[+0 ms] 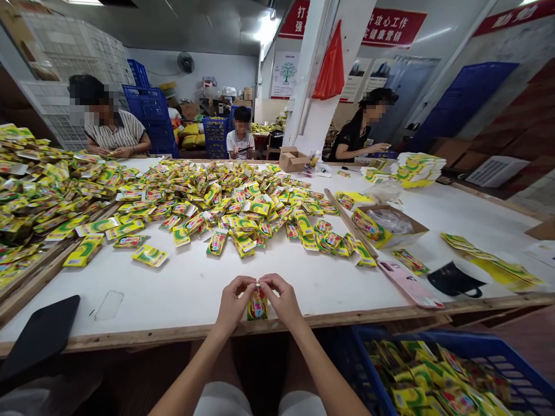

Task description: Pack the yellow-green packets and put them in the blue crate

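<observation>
A small yellow-green printed carton (258,307) stands upright near the front edge of the white table (186,294). My left hand (235,300) pinches its top end from one side. From the other side my right hand (282,299) closes on the same end, the fingertips of both hands nearly meeting over a pale flap. The fingers partly hide the carton's top. Beyond my hands spreads a big heap of similar small cartons (249,222), many with white end flaps sticking out.
A blue crate (362,352) of cartons sits low at right. On the table's right are a pink phone (410,283), a black cup (455,280), flat yellow cartons (494,260) and an open box (410,237). A wooden strip (347,219) divides the tabletop. Several people sit opposite.
</observation>
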Demonstrator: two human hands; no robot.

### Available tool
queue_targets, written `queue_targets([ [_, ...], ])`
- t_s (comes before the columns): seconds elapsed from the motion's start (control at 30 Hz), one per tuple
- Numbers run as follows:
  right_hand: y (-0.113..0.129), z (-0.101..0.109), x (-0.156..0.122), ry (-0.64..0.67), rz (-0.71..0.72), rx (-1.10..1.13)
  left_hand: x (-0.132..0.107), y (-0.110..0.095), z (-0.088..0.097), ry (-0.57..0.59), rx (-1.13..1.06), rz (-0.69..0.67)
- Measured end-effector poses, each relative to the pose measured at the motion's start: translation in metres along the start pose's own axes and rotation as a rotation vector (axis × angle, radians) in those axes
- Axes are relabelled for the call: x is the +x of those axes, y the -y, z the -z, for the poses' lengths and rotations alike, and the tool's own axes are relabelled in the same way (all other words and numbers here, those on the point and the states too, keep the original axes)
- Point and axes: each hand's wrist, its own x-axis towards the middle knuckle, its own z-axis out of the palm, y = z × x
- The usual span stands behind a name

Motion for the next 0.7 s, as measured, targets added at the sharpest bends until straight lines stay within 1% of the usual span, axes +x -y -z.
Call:
queue_targets([
  [0.13,0.001,-0.004,0.007,-0.055,-0.065,-0.039,0.001,-0.001,-0.004,-0.061,-0.023,0.054],
  [0.3,0.002,-0.005,0.013,-0.062,-0.135,-0.028,0.008,0.004,-0.005,-0.107,-0.067,0.072],
  [0.37,0.001,-0.004,0.010,-0.046,-0.146,-0.005,0.009,0.006,-0.002,-0.082,-0.060,0.076],
  [0.5,-0.005,-0.007,0.000,0.021,-0.152,0.116,0.002,0.007,0.004,0.044,-0.026,0.078],
  [0.57,-0.005,-0.011,-0.004,0.027,-0.142,0.160,-0.002,0.005,0.005,0.087,0.023,0.048],
  [0.63,0.000,-0.004,-0.009,-0.007,-0.113,0.110,0.000,0.004,0.006,0.111,0.109,-0.015],
  [0.67,0.005,0.006,-0.013,-0.053,-0.095,0.039,0.003,0.004,0.008,0.111,0.163,-0.049],
  [0.7,0.011,0.021,-0.019,-0.121,-0.077,-0.065,0.010,0.004,0.012,0.090,0.225,-0.080],
])
